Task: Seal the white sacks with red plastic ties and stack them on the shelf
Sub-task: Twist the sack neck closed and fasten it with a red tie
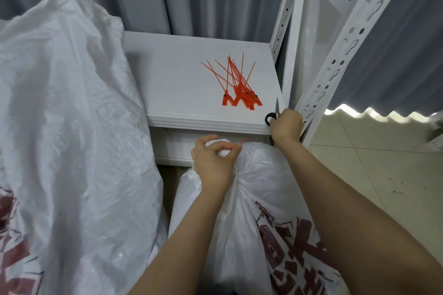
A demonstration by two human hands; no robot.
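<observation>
– What is the left hand [213, 163] doing?
– Its fingers are squeezing the bunched neck of the white sack [251, 199], below the shelf [179, 79]. A red tie [244, 141] is poking out there.
– And the right hand [286, 124]?
– It is gripping the scissors [268, 117] on the shelf corner. Snipping too close, they are maybe cutting the sack open.

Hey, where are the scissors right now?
In the head view, the scissors lie at the shelf's front right corner, just right of the red ties, with the right hand gripping their black handle.
</observation>
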